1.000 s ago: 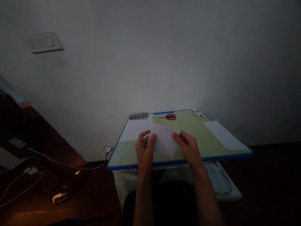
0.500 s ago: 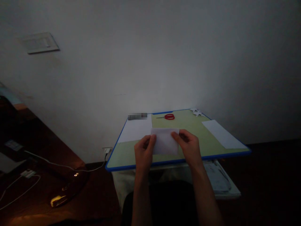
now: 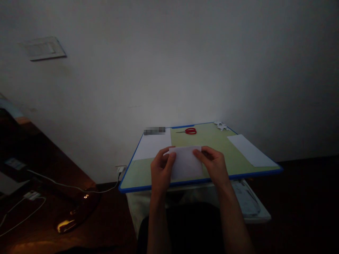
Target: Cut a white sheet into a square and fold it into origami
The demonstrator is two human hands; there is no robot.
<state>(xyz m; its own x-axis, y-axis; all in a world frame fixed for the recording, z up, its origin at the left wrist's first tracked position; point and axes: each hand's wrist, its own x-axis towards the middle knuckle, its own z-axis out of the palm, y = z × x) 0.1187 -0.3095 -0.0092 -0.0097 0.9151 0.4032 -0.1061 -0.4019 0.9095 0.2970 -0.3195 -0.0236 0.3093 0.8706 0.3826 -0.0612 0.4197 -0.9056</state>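
Note:
A small white piece of paper (image 3: 186, 163) is held up between my two hands, above the near edge of the green table (image 3: 212, 150). My left hand (image 3: 162, 168) grips its left side, thumb on the face toward me and fingers behind. On the right side my right hand (image 3: 214, 165) pinches it the same way. Most of the fingertips are hidden behind the sheet. Beyond the paper lie scissors (image 3: 190, 131) with red handles, blades pointing left.
At the back left a white sheet (image 3: 153, 144) lies under a blurred-out dark object (image 3: 154, 131). A long white paper strip (image 3: 250, 151) rests at the right, with several paper scraps (image 3: 221, 126) behind it. A white cable (image 3: 76, 188) runs to a wall plug (image 3: 120, 169).
The paper has tipped a little, and its lower edge now hangs lower. My left fingers have stretched further behind its upper left corner. The things on the table stay put.

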